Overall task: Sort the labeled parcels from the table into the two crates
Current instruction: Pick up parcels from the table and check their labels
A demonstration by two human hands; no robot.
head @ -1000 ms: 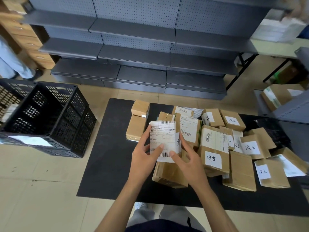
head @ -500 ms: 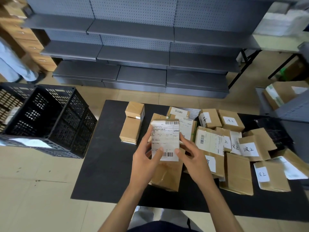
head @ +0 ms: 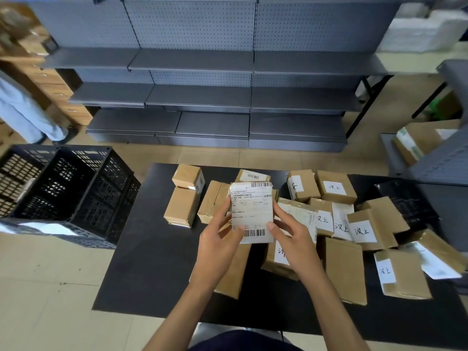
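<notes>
Cardboard parcel in hand: held parcel (head: 252,211) lifted above the table (head: 152,262), its white shipping label facing the camera, near the middle of the scene.
Left hand: left hand (head: 217,247) grasps the parcel's left edge, thumb on the label.
Right hand: right hand (head: 291,239) grasps its right edge, thumb near the barcode.
Step, judged: label being read before a crate is chosen.
Progress: crates (head: 63,193) stand on the floor to the left, apart from the table; the nearer one looks unfilled, the farther one is partly hidden. Most sorting remains.
Left to do: parcel pile (head: 354,224) covers the right half of the table, several with handwritten labels; two boxes (head: 184,198) lie far left.
Surroundings: grey shelving (head: 202,72) beyond; a person's leg (head: 25,110) far left.
Obstruction: nothing visible between hands and crates.
</notes>
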